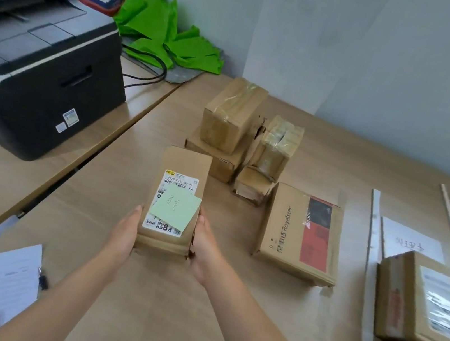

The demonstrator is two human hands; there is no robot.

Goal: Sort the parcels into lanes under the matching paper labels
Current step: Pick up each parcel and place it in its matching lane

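Fingertips of left hand (pixel 124 231) and right hand (pixel 204 248) hidden beneath parcel (pixel 187 161); grip or flat support cannot be told. Parcel between palms: brown carton, white shipping label (pixel 179 182), green sticky note (pixel 176 210), handwriting illegible.

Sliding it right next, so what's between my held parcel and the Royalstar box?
Head view: only your right hand against the parcel, then bare table up to the Royalstar box.

A small brown parcel (pixel 174 203) with a green note (pixel 176 211) sits between the left hand (pixel 123 231) and right hand (pixel 205 249). Behind it, a pile of brown parcels (pixel 232 115) sits mid-tabletop. A Royalstar box (pixel 299 232) lies flat beside the pile.
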